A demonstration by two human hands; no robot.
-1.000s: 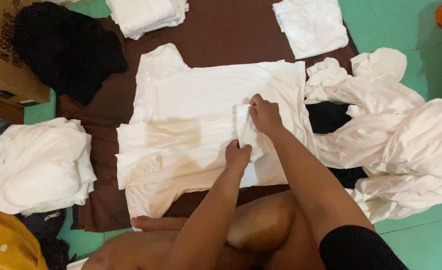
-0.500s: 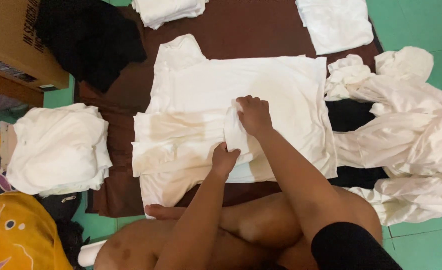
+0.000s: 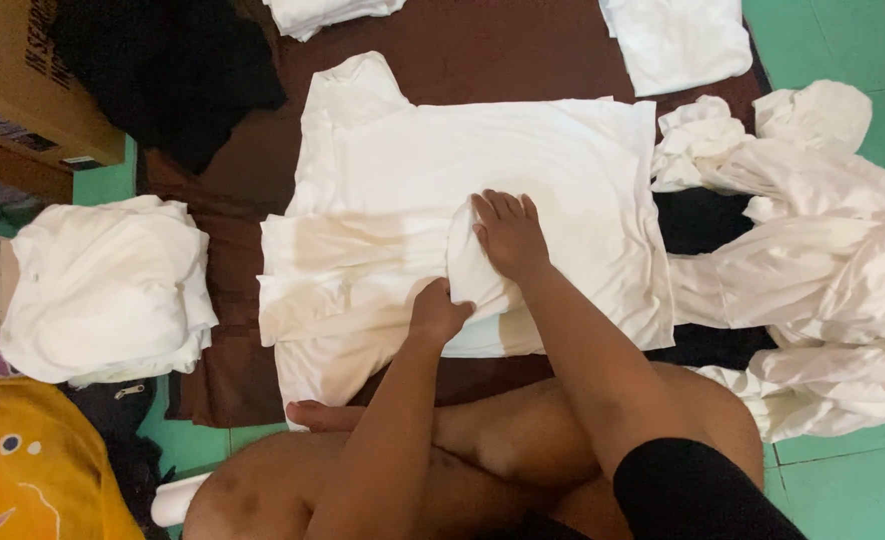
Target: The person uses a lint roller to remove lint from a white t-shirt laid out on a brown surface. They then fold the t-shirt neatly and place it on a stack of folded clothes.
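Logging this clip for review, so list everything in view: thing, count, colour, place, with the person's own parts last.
spread shirt: one, white, centre, on the cloth
small piece: one, white, on the spread shirt, under both hands
cloth: one, dark brown, on the floor
floor: green
folded stack: one, white, left
folded pieces: two, white, top edge
loose pile: one, white, right
dark garment: one, black, upper left
cardboard box: one, brown, upper left
yellow fabric: one, lower left
left hand: gripping the small piece's near edge
right hand: pressed flat on the small piece
legs: crossed, bottom centre
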